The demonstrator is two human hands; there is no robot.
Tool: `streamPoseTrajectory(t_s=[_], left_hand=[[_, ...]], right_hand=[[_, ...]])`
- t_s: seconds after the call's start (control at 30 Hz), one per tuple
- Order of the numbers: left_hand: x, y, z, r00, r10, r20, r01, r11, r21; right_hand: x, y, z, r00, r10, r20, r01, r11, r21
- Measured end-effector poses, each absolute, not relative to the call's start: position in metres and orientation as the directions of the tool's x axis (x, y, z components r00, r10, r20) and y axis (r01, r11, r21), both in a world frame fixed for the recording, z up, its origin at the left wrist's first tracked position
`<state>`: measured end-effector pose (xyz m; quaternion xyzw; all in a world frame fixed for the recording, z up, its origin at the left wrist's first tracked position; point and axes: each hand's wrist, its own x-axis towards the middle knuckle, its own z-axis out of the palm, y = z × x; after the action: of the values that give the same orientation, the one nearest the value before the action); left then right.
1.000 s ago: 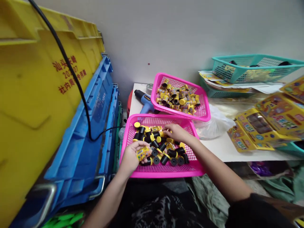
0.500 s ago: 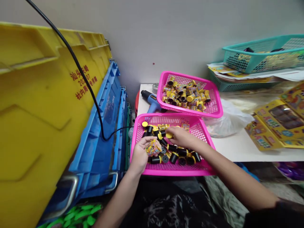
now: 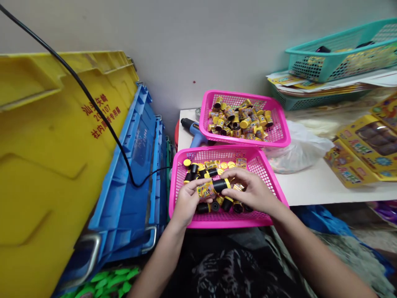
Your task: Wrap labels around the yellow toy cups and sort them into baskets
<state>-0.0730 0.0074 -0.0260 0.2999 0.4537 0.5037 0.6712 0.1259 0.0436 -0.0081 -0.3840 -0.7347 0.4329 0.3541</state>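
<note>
Above the near pink basket (image 3: pixel 223 224), my left hand (image 3: pixel 186 203) pinches a yellow printed plastic sleeve (image 3: pixel 204 191). My right hand (image 3: pixel 254 191) grips a small black canister (image 3: pixel 219 185) with a yellow lid, its fingers at the lid end. The canister's black end meets the sleeve's right edge; whether it is inside cannot be made out. Below the hands, the basket holds several loose black canisters (image 3: pixel 204 207), yellow lids (image 3: pixel 186 162) and flat printed sleeves (image 3: pixel 241 163).
Behind stands another pink basket (image 3: pixel 287 138) with several labelled canisters (image 3: pixel 245 123). A blue heat gun (image 3: pixel 196 134) lies to its left, a plastic bag (image 3: pixel 297 149) to its right. Yellow boxes (image 3: pixel 366 153) and a teal basket (image 3: pixel 325 78) are farther right. Crates (image 3: pixel 124 178) and a cable (image 3: pixel 93 101) flank the left.
My right hand has lifted a canister out of the near basket and brought it to the sleeve in my left hand. The view has shifted slightly.
</note>
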Motion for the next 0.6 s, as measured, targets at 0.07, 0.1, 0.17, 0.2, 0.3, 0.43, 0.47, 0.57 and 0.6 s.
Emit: streamPoseTrajectory(t_s=[0.07,0.1,0.17,0.2,0.3,0.43,0.47,0.57,0.6], left_hand=[[-0.078,0.005,-0.022,0.213,0.930,-0.299,-0.440,0.365,0.820],[-0.079,0.004,-0.020,0.264,0.922,-0.285,-0.449,0.379,0.810],[-0.077,0.002,-0.018,0.276,0.925,-0.262,-0.422,0.361,0.832],[-0.075,0.002,-0.018,0.248,0.933,-0.260,-0.393,0.343,0.853],[-0.064,0.001,-0.020,0.151,0.949,-0.276,-0.345,0.312,0.885],[-0.054,0.001,-0.017,0.106,0.967,-0.230,-0.317,0.252,0.914],[-0.053,0.001,-0.015,0.100,0.974,-0.202,-0.304,0.223,0.926],[-0.051,-0.001,-0.010,0.106,0.984,-0.144,-0.284,0.169,0.944],[-0.050,-0.001,-0.009,0.104,0.984,-0.141,-0.276,0.165,0.947]], right_hand=[[0.126,0.044,-0.007,-0.461,0.849,0.257,0.277,0.413,-0.867],[0.125,0.043,-0.008,-0.466,0.841,0.276,0.273,0.433,-0.859],[0.122,0.041,-0.010,-0.476,0.837,0.271,0.223,0.413,-0.883],[0.120,0.040,-0.013,-0.483,0.839,0.249,0.170,0.369,-0.914],[0.112,0.035,-0.024,-0.485,0.868,0.110,-0.059,0.093,-0.994],[0.104,0.029,-0.037,-0.547,0.835,-0.063,-0.280,-0.253,-0.926],[0.103,0.028,-0.038,-0.564,0.824,-0.056,-0.312,-0.275,-0.909],[0.102,0.025,-0.039,-0.541,0.840,0.032,-0.357,-0.195,-0.913],[0.103,0.025,-0.038,-0.529,0.846,0.062,-0.348,-0.150,-0.925]])
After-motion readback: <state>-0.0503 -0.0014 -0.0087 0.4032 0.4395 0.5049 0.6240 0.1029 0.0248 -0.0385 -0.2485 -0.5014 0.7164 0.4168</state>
